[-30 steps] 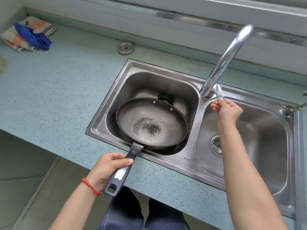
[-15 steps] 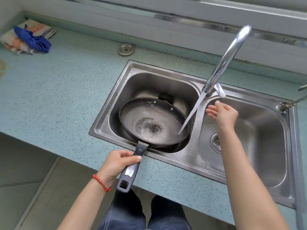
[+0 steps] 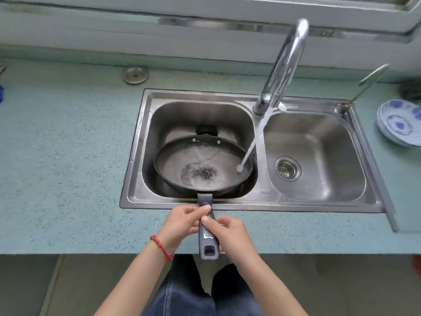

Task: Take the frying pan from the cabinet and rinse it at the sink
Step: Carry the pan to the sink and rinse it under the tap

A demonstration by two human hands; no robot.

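Note:
The black frying pan [image 3: 196, 165] sits over the left basin of the steel double sink [image 3: 136, 156], its grey handle reaching toward me across the counter edge. My left hand [image 3: 182, 224], with a red bracelet on the wrist, grips the handle from the left. My right hand [image 3: 227, 233] closes on the same handle from the right. The chrome faucet [image 3: 284, 62] is running, and its stream lands on the pan's right inner edge. Water is pooling in the pan around a dark worn patch.
The right basin has a drain strainer [image 3: 287, 168]. A stack of blue-and-white plates [image 3: 398, 122] stands on the counter at the far right. A round metal cap [image 3: 135, 74] lies on the teal counter [image 3: 68, 156] behind the sink. A thin metal lever [image 3: 364, 85] rises at the sink's back right corner.
My right hand left the faucet lever and came down onto the pan handle beside my left hand. The water stream now runs into the pan. The view has shifted right.

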